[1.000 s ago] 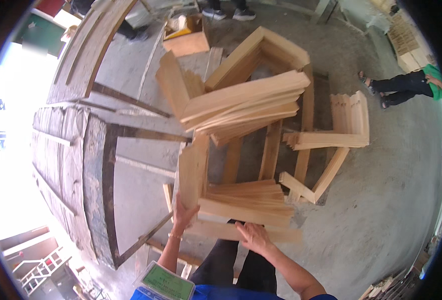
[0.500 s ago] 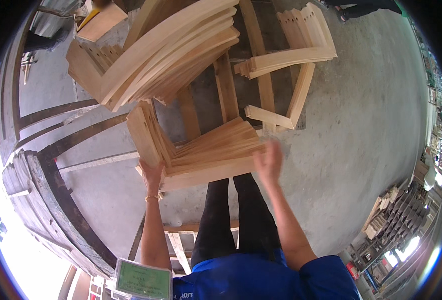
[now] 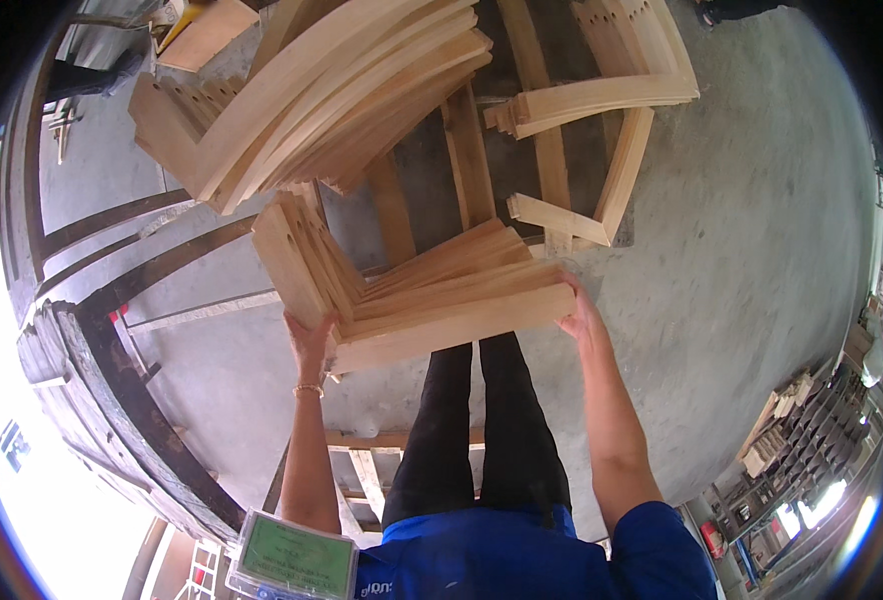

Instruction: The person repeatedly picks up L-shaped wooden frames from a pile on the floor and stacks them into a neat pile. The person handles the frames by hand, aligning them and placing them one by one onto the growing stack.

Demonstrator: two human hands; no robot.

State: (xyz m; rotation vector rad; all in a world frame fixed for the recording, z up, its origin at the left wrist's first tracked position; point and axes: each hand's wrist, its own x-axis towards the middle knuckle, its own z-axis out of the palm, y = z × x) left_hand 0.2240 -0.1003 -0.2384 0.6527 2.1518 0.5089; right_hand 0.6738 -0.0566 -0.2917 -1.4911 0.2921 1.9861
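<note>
A stack of pale L-shaped wooden frame pieces (image 3: 442,264) lies fanned out in front of my legs, the short drilled arms upright at its left. My left hand (image 3: 310,342) is closed round the lower left corner of the nearest L-shaped wooden frame piece (image 3: 452,332). At the other end of that piece, my right hand (image 3: 584,312) grips the tip, thumb toward the top edge. The long arm of the piece runs level between both hands, against the rest of the stack; the fingers underneath are partly hidden.
A larger stack of curved wooden pieces (image 3: 352,100) stands beyond. More angled pieces (image 3: 602,100) rest at the far right on wooden rails (image 3: 467,150). To the left is a dark-edged wooden structure (image 3: 132,420). Concrete floor (image 3: 752,230) spreads to the right.
My right hand, blurred and raised near the stack's right end before, has moved right and closed on the tip of the nearest piece. My left hand stays at the left corner.
</note>
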